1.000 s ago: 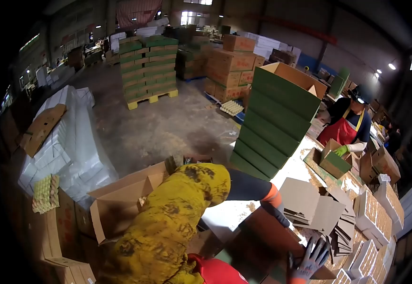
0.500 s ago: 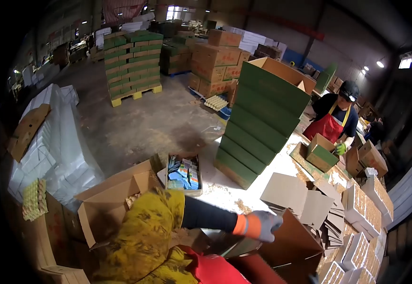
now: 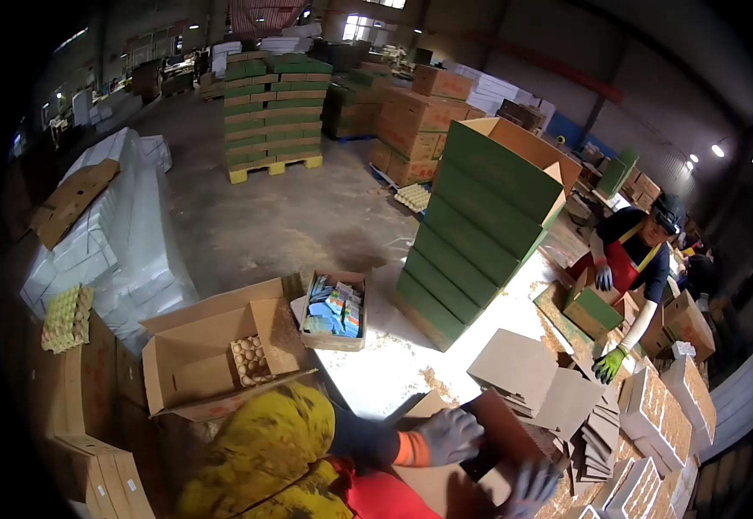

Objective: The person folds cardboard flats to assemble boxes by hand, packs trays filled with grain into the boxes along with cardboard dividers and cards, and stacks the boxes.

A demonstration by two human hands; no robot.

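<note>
My left hand point(image 3: 450, 435), in a grey glove with an orange cuff, lies over the flaps of a brown cardboard box point(image 3: 433, 486) at the bottom centre, fingers spread. My right hand point(image 3: 532, 486), also gloved, is at the right side of the same box, slightly blurred, with its fingers apart. The box's dark inside shows between the hands. Right of it lie grey cardboard sheets point(image 3: 511, 363). Behind my left hand stands a tall stack of green boxes point(image 3: 472, 233) on the brightly lit table point(image 3: 376, 381).
An open carton point(image 3: 195, 368) with an egg tray inside and a small box of blue packets point(image 3: 335, 313) are at left. White blocks point(image 3: 658, 406) stand at right. Across the table, a co-worker point(image 3: 632, 251) reaches with a green-gloved hand.
My left hand has moved down and left onto the box, and my right hand has come back into view. The box's flaps have shifted. The co-worker's green-gloved hand has moved down toward the sheets.
</note>
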